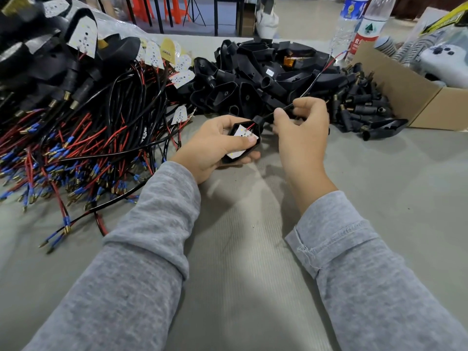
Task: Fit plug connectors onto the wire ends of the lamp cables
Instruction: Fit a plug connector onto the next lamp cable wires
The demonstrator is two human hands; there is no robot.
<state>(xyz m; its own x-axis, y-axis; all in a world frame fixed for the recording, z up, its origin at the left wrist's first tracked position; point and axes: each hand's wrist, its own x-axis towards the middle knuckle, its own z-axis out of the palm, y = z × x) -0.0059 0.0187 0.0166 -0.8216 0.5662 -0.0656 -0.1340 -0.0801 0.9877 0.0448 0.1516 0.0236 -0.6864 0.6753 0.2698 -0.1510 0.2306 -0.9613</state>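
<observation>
- We hold a black lamp housing (243,145) in our left hand (215,145), fingers curled round it and the thumb pressing a white LED board (240,138) into its open face, likely to keep the board seated while the lead is drawn through
- Our right hand (301,125) pinches the thin black cable (307,89) just past the housing's neck; it runs up and away to red and black wire ends (338,57) near the bottles, with no plug connector on them that we can see
- A pile of black plug connectors (359,107) lies just right of that hand, close enough to pick from
- Empty housings (253,79) are heaped behind the hands
- On the left of the grey tabletop (253,249) lie finished cables (76,158) with blue-sleeved ends
- Two water bottles (359,29) stand at the back beside a cardboard box (405,97); one has a blue label, the other a red-and-white label with a green tree mark, and the writing is too small to read
</observation>
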